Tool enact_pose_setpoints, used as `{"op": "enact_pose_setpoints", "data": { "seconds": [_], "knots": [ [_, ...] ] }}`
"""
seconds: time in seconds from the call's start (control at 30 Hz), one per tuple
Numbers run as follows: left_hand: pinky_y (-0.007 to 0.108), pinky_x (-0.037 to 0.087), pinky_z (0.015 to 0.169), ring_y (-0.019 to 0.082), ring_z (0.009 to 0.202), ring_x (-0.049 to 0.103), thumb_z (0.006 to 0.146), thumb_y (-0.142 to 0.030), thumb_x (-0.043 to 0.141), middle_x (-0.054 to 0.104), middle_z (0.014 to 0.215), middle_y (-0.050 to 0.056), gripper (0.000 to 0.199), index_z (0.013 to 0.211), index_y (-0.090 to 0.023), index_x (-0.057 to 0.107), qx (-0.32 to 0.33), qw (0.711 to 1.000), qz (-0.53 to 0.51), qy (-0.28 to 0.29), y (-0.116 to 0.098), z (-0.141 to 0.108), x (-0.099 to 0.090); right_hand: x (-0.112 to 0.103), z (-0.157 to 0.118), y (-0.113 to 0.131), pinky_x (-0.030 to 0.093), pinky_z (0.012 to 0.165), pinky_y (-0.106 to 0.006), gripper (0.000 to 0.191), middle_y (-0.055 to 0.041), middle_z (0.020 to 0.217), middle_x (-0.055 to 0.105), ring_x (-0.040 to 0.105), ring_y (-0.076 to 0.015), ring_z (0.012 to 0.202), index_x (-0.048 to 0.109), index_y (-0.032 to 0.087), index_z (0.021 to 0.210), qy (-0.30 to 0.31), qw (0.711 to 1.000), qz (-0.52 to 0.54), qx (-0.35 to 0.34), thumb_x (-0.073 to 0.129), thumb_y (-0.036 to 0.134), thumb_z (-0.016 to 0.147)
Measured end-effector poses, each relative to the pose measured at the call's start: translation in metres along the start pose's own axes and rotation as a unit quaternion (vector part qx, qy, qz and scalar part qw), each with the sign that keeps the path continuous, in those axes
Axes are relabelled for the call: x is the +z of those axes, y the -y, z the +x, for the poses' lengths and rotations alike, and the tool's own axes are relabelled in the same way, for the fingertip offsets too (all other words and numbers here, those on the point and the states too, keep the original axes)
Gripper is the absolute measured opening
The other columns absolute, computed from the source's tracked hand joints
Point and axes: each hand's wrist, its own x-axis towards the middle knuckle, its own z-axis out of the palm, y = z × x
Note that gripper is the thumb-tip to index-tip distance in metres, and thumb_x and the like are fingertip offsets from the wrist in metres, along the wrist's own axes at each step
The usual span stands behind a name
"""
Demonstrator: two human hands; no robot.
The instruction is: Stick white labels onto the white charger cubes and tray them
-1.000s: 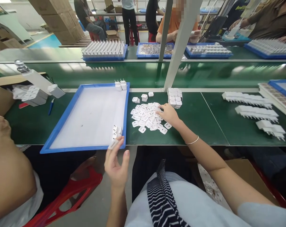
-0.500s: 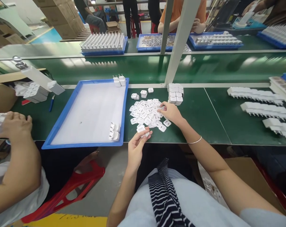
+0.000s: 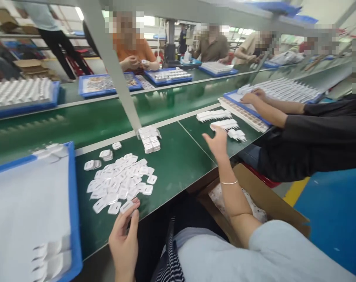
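Observation:
My left hand (image 3: 124,239) is at the near table edge, closed on a small white plastic cover (image 3: 126,206) between thumb and fingers. Just beyond it lies a loose pile of white slotted covers (image 3: 119,178). Stretched out to the right, my right hand (image 3: 219,144) has thumb and fingers apart and nothing visible in it. Its fingertips are close to a row of white charger plugs (image 3: 229,124); whether they touch it I cannot tell. Another plug row (image 3: 213,114) lies behind, and a short group of plugs (image 3: 237,135) lies to the right.
Small cover stacks (image 3: 106,155) and a larger block of stacked covers (image 3: 150,140) stand behind the pile. At left is a blue-rimmed tray (image 3: 75,219) with several plugs. A co-worker's hands (image 3: 254,97) are over a tray at right. A metal post (image 3: 116,66) rises behind the table.
The view has swung to the right. My right hand has left the cover pile and reached across to the charger plugs, its fingers spreading. My left hand still holds a cover near the pile.

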Motion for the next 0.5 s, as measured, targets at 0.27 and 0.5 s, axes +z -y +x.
{"op": "enact_pose_setpoints", "data": {
  "seconds": [0.27, 0.5],
  "knots": [
    [0.048, 0.044, 0.118, 0.034, 0.130, 0.061, 0.079, -0.053, 0.076, 0.075, 0.122, 0.008, 0.037, 0.103, -0.024, 0.079, -0.041, 0.996, -0.037, 0.068, -0.003, 0.009, 0.018, -0.061, 0.058, -0.125, 0.031, 0.112, -0.060, 0.084, -0.0300, 0.144, 0.050, 0.044, -0.0440, 0.135, 0.047, 0.009, 0.140, -0.046, 0.979, -0.045, 0.192, 0.079, 0.039, 0.068],
    [0.054, 0.036, 0.122, 0.035, 0.131, 0.059, 0.078, -0.057, 0.076, 0.069, 0.134, 0.009, 0.043, 0.106, -0.024, 0.077, -0.106, 0.983, -0.090, 0.117, -0.030, 0.002, 0.050, -0.034, -0.002, -0.074, 0.045, 0.108, -0.052, 0.073, -0.0283, 0.137, 0.057, 0.058, -0.0374, 0.125, 0.051, 0.007, 0.134, -0.032, 0.991, 0.083, 0.101, 0.073, 0.040, 0.073]
  ]
}}
